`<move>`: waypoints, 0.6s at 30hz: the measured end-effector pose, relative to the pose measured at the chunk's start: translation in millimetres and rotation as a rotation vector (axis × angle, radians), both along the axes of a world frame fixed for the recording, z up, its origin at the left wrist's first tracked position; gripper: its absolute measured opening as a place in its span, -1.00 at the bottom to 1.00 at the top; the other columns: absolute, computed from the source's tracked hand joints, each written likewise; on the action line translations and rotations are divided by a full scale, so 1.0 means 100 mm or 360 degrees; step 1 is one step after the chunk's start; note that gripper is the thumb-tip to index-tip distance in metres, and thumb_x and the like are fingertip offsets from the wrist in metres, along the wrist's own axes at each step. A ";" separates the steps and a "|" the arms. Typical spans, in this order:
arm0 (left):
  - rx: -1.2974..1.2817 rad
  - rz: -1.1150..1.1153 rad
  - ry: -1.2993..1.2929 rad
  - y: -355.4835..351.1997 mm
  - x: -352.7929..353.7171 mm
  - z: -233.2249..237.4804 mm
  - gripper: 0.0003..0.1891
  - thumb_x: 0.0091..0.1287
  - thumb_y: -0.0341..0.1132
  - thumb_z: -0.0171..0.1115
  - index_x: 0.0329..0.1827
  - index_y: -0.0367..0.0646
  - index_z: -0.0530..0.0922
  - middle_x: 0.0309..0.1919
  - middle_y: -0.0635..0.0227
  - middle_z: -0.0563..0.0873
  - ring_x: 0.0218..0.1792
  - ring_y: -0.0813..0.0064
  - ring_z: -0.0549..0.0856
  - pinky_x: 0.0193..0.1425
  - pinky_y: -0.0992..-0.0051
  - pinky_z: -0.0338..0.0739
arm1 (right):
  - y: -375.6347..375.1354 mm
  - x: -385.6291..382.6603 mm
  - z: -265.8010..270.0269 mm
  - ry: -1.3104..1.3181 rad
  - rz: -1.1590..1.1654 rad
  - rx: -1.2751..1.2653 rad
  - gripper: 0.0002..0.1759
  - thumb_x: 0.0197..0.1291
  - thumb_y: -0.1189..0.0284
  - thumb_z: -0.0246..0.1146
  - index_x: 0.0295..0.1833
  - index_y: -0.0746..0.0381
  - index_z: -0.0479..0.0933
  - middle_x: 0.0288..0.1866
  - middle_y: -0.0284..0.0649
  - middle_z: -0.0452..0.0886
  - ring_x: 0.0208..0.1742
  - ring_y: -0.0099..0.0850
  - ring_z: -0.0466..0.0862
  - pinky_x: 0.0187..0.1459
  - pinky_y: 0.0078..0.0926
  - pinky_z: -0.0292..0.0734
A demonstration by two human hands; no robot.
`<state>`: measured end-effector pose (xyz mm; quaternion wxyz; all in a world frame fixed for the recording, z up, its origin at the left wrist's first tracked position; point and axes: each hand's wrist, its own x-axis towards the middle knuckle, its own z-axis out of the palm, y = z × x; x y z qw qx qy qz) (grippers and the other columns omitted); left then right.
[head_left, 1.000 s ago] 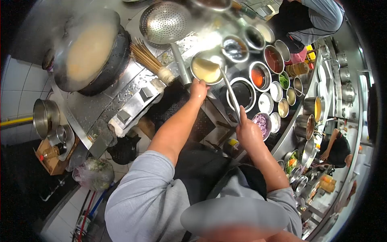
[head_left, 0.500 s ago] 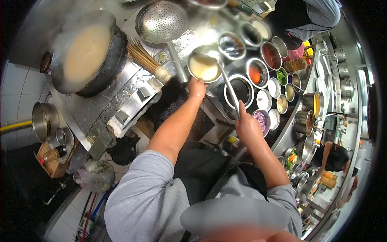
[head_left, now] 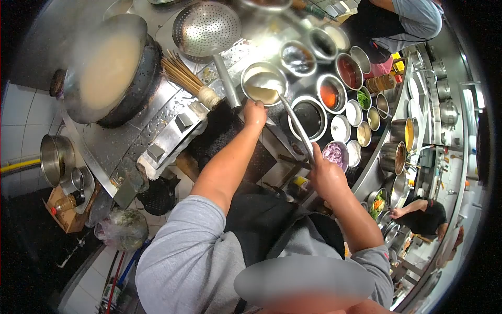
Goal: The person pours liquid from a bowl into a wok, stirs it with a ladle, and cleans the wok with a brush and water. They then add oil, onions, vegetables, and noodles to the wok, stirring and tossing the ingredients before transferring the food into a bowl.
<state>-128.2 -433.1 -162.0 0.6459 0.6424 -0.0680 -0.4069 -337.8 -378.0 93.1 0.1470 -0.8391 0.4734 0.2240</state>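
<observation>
My left hand (head_left: pixel 254 112) is closed on the near rim of a round metal bowl (head_left: pixel 254 67) that holds a pale yellow liquid. In my right hand (head_left: pixel 325 175) is the long handle of a metal ladle (head_left: pixel 294 118). The ladle's head lies inside the bowl, over the liquid. Just right of the bowl is a wide dark-bottomed pot (head_left: pixel 320 139). A purple chopped ingredient fills a bowl (head_left: pixel 333 153) beside my right hand.
A steaming wok (head_left: pixel 137 39) of cloudy liquid stands on the left. A perforated skimmer (head_left: pixel 206 29) and a bamboo whisk (head_left: pixel 183 76) lie between wok and bowl. Several seasoning containers line the right. One person (head_left: pixel 387 26) is at the top right, another (head_left: pixel 426 217) farther right.
The ladle's head has shifted inside the bowl and now covers more of the liquid. My right hand has moved slightly right and down. The far-right person's arm now reaches toward the counter.
</observation>
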 end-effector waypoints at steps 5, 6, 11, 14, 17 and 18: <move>0.0032 -0.0077 -0.0033 0.05 0.11 0.06 -0.71 0.48 -0.35 0.03 -0.05 -0.52 0.48 -0.19 -0.07 0.73 -0.34 0.22 0.82 -0.26 0.31 0.71 | 0.02 -0.10 0.22 -0.0115 0.0003 0.0013 -0.21 0.23 0.51 0.16 0.59 0.22 0.11 -0.34 0.14 0.69 -0.31 0.12 0.73 -0.22 0.08 0.61; 0.0033 -0.0075 -0.0034 0.05 0.11 0.04 -0.71 0.48 -0.35 0.03 -0.05 -0.52 0.48 -0.19 -0.07 0.73 -0.34 0.22 0.82 -0.26 0.31 0.71 | 0.03 -0.12 0.19 -0.0153 -0.0006 -0.0031 -0.22 0.23 0.51 0.16 0.58 0.22 0.12 -0.35 0.14 0.69 -0.33 0.13 0.73 -0.22 0.09 0.60; 0.0072 -0.0069 -0.0053 0.05 0.07 0.08 -0.71 0.49 -0.34 0.02 -0.05 -0.52 0.48 -0.16 -0.10 0.73 -0.32 0.22 0.83 -0.23 0.33 0.70 | -0.01 -0.04 -0.08 -0.0280 -0.0072 -0.0112 -0.22 0.24 0.51 0.17 0.59 0.24 0.12 -0.34 0.14 0.68 -0.38 0.09 0.72 -0.28 0.07 0.60; 0.0023 -0.0032 -0.0053 0.06 0.05 0.14 -0.71 0.49 -0.34 0.03 -0.07 -0.53 0.46 -0.15 -0.11 0.71 -0.31 0.22 0.82 -0.23 0.33 0.71 | -0.03 0.08 -0.21 -0.0269 -0.0052 -0.0178 -0.22 0.26 0.51 0.16 0.59 0.28 0.11 -0.34 0.14 0.67 -0.39 0.08 0.71 -0.31 0.06 0.60; 0.0012 -0.0048 -0.0053 0.06 0.04 0.10 -0.70 0.48 -0.34 0.04 -0.09 -0.54 0.45 -0.16 -0.12 0.70 -0.33 0.22 0.81 -0.23 0.32 0.72 | -0.01 0.13 -0.24 -0.0289 -0.0056 -0.0193 -0.19 0.25 0.51 0.18 0.60 0.31 0.09 -0.37 0.17 0.66 -0.40 0.11 0.69 -0.31 0.06 0.59; 0.0015 -0.0048 -0.0050 0.07 0.04 0.10 -0.70 0.48 -0.34 0.04 -0.09 -0.54 0.45 -0.16 -0.12 0.70 -0.33 0.22 0.81 -0.23 0.32 0.72 | 0.01 0.13 -0.25 -0.0344 -0.0060 -0.0202 -0.16 0.22 0.52 0.21 0.61 0.31 0.07 -0.40 0.20 0.65 -0.40 0.15 0.68 -0.29 0.07 0.59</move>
